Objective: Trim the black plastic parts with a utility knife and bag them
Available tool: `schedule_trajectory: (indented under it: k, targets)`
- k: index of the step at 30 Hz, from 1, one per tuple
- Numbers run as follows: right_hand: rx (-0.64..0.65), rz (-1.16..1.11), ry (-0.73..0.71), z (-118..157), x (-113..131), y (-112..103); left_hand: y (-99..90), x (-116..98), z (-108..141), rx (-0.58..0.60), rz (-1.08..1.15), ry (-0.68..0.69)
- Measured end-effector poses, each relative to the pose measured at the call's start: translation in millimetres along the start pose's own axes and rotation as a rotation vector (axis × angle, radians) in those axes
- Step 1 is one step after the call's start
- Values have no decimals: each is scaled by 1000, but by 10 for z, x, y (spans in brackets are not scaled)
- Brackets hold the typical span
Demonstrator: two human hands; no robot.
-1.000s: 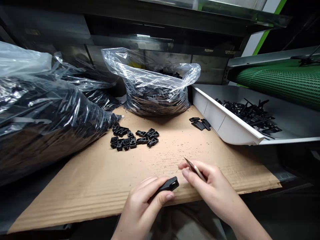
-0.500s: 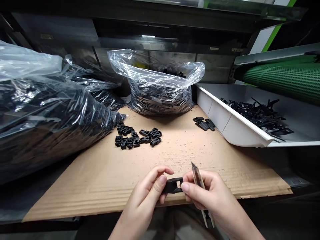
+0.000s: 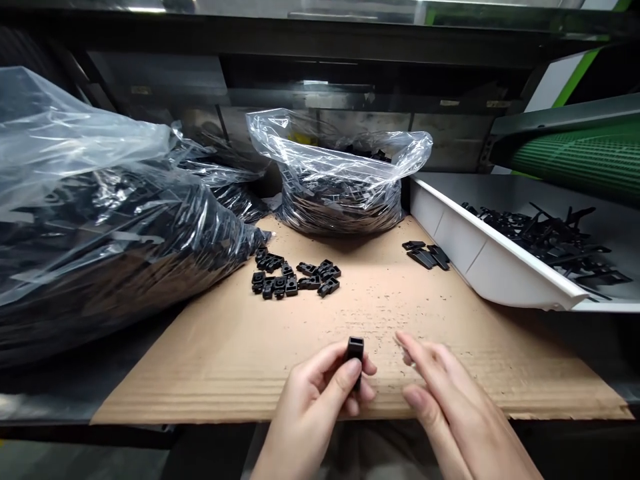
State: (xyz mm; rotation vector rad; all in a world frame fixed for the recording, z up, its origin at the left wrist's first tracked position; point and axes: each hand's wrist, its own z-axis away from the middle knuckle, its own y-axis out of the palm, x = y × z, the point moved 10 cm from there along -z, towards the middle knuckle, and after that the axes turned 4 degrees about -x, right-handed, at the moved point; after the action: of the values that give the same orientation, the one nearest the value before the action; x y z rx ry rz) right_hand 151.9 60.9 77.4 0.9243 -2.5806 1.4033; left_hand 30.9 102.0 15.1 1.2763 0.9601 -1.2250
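Observation:
My left hand [image 3: 323, 393] is closed round a small black plastic part [image 3: 355, 353]. It stands upright between thumb and fingers, and its hollow rectangular end faces up. To its right, apart from the part, my right hand [image 3: 445, 400] is slightly blurred. Its thumb and index finger are spread, with nothing visible between them. No knife shows in the present view; whether the palm hides it cannot be seen. Several small black clips [image 3: 290, 285] lie in a cluster on the cardboard [image 3: 225, 360], and several flat black pieces [image 3: 421, 259] lie farther right.
A large clear bag of black parts [image 3: 130, 247] bulges at the left. Another open bag [image 3: 340, 193] stands at the back. On the right, a white tray [image 3: 505, 257] holds a heap of black parts [image 3: 560, 237], below a green roller or belt [image 3: 580, 150].
The black part has turned from lying sideways to upright in my left hand. My right hand has let go of it and opened. The utility knife has gone from sight. The view has shifted.

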Motion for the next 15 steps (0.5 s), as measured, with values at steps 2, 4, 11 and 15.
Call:
schedule_trajectory:
  k: [2,4,11,15]
  targets:
    - [-52,-55,26,5,-18,-35,-62,-38,29,-71,-29,77]
    - [-111,-122,1,16,32,-44,-112,-111,66,-139,-85,186]
    - [-198,-231,-9,-2,159,-11,-146,-267,138,-243,-206,372]
    - [-174,-223,6,-18,107,25,-141,-236,140,-238,-165,349]
